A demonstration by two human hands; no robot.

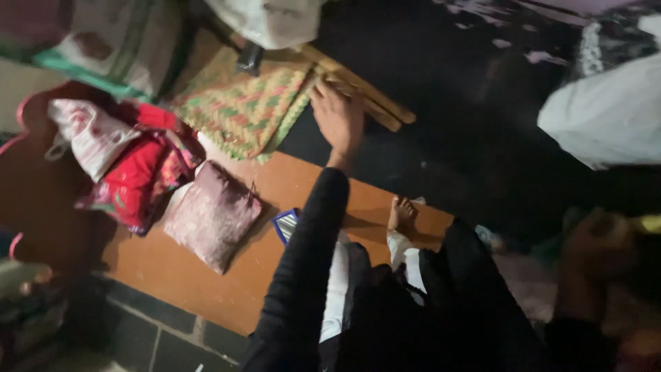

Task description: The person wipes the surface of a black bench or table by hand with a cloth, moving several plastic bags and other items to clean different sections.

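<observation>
Left hand [337,120] reaches forward on a black-sleeved arm, palm down, fingers held loosely together and laid flat; it rests on the near ends of a bundle of bamboo sticks [365,93], touching them, not clearly curled around any. The sticks run from under the fingertips away to the hand's right and slightly back, lying on a dark floor [447,83]. Just left of the hand, touching or nearly touching its thumb side, lies a woven mat [241,103] in green, pink and yellow zigzag, its corner pointing back toward the wrist. Beyond the mat, farther from the hand, a white plastic bag [272,21]. Behind the wrist, under the forearm, an orange-brown board [206,275]. On it, left of the forearm, a small pinkish cushion [213,213], and just beside the elbow a small blue-and-white packet [286,224], partly hidden by the sleeve. Farther left, well apart from the hand, a heap of red and floral cloth [131,172] with a white patterned bag [89,134] on top. Right of the forearm, a bare foot [403,215] sits at the board's edge. Right hand [599,248] shows at the lower right, dark and blurred, well apart from the sticks; cannot tell whether spread or closed. Far right of the hand, a pale sack [609,117].
</observation>
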